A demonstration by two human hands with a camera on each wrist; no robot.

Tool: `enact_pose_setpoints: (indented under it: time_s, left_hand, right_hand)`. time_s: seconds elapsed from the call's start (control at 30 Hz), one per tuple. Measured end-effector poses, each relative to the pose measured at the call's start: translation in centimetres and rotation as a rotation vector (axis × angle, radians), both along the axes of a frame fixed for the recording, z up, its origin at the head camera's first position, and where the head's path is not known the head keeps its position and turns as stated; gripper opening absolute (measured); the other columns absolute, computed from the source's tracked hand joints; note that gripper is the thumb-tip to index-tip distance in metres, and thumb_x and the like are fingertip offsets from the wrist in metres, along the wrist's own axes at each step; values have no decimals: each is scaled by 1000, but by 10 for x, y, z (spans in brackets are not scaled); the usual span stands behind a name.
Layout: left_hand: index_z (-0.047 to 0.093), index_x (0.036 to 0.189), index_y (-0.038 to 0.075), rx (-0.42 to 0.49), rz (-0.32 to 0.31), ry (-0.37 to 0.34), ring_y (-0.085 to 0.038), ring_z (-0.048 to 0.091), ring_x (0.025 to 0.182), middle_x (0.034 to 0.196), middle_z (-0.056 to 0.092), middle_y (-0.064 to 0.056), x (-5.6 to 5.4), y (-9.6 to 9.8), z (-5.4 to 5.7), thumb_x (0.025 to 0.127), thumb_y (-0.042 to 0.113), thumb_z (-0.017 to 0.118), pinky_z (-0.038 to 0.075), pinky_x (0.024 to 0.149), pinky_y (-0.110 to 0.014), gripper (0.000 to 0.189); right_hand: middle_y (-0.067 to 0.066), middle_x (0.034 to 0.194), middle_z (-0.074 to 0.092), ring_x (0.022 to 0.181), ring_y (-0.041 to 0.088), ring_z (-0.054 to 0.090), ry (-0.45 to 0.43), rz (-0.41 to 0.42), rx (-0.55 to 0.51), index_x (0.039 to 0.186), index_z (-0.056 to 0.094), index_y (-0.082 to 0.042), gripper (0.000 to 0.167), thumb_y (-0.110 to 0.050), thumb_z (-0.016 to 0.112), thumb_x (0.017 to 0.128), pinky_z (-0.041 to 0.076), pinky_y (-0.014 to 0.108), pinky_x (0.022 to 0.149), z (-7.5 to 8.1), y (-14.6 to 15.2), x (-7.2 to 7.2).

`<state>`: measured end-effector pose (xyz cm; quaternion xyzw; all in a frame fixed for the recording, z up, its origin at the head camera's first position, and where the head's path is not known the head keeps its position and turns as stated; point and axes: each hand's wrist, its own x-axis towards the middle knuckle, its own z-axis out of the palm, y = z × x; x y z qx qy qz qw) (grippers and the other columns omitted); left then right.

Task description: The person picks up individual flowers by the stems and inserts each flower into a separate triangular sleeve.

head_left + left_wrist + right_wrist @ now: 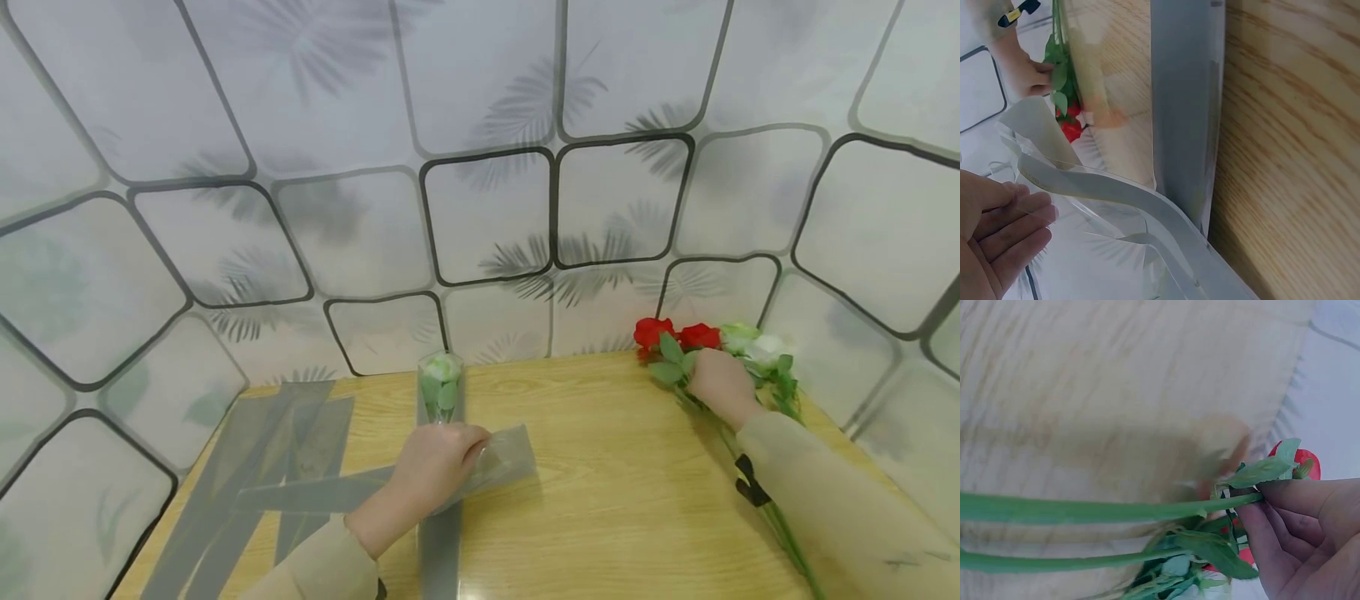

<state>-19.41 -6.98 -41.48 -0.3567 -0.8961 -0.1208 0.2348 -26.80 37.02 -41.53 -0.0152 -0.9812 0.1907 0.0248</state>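
Observation:
My left hand (431, 471) pinches a clear, grey-tinted plastic flower sleeve (510, 458) between thumb and fingers. The sleeve lies crosswise above a wrapped pale green-white rose (441, 367), whose own sleeve (440, 554) runs toward the table's near edge. In the left wrist view the held sleeve (1104, 187) bends in a curve from the fingertips. At the far right, my right hand (722, 387) pinches a green stem (1116, 510) just below the leaves of a red rose (652, 335). Another red rose (700, 337) and pale roses (767, 350) lie beside that hand.
Several flat plastic sleeves (217, 483) overlap on the left of the wood-grain table (600, 500). A patterned fabric wall (487, 217) surrounds the table's back and sides. Long stems (787, 533) extend toward the near right edge beside my right forearm.

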Motion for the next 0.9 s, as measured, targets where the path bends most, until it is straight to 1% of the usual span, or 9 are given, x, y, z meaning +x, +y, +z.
enact_pose_setpoints:
  time_s: [0.17,0.37,0.43,0.5,0.57,0.63,0.73,0.83,0.9]
  left_hand:
    - [83,98,14,-3,-1,6,-13,80,76,91,84,0,-1,1,0,92,13,83,63,64,-28,6]
    - [84,98,13,6,5,-4,-14,80,76,92,84,-1,0,1,0,91,12,83,64,65,-28,7]
    - [84,98,13,10,10,-11,-14,80,76,92,84,-1,0,0,1,91,11,83,64,65,-28,7]
    - [84,98,13,12,14,-13,-14,80,76,92,84,-2,0,0,1,91,11,83,64,66,-28,7]
    - [84,98,13,14,16,-13,-14,80,76,92,84,-2,0,-1,0,92,11,83,64,66,-29,7]
    - [84,98,13,16,18,-14,-14,80,76,91,84,-2,0,-1,0,92,12,83,64,66,-29,6]
    - [84,99,13,20,17,-16,-14,80,77,91,84,-2,-1,-1,0,93,12,82,64,66,-29,6]
    - [84,99,13,24,14,-23,-14,80,77,92,84,-2,-1,-2,0,93,12,82,64,67,-29,6]
    - [84,99,13,26,11,-29,-14,80,78,92,84,-2,-1,-2,1,93,12,82,64,67,-29,6]
  right_hand:
    - [-9,50,31,49,11,35,39,8,-41,50,37,-21,42,1,60,77,33,26,48,12,-1,1]
    - [-5,46,50,47,14,60,17,-4,-91,49,47,-18,45,-6,69,86,44,28,51,24,-1,-1]
    - [5,54,64,51,17,68,4,-9,-113,55,60,-9,37,-8,71,90,55,34,55,27,0,-3]
    - [19,72,76,57,19,74,-2,-8,-156,70,73,4,25,-8,72,93,61,37,63,30,-1,-4]
    - [31,101,77,63,20,77,-7,-9,-207,92,78,12,21,-8,70,95,65,39,69,32,-2,-5]
    - [36,118,72,67,21,79,-7,-14,-253,107,76,15,26,-8,69,97,65,35,69,36,-5,-4]
    - [40,129,66,72,22,80,5,-12,-320,110,75,18,27,-6,67,98,65,33,69,41,-13,-1]
    - [42,126,65,75,24,81,18,-6,-365,113,72,20,28,-4,65,99,65,31,69,46,-22,1]
    - [42,126,64,76,20,80,20,-1,-405,116,69,22,30,-3,64,101,66,30,70,49,-28,2]
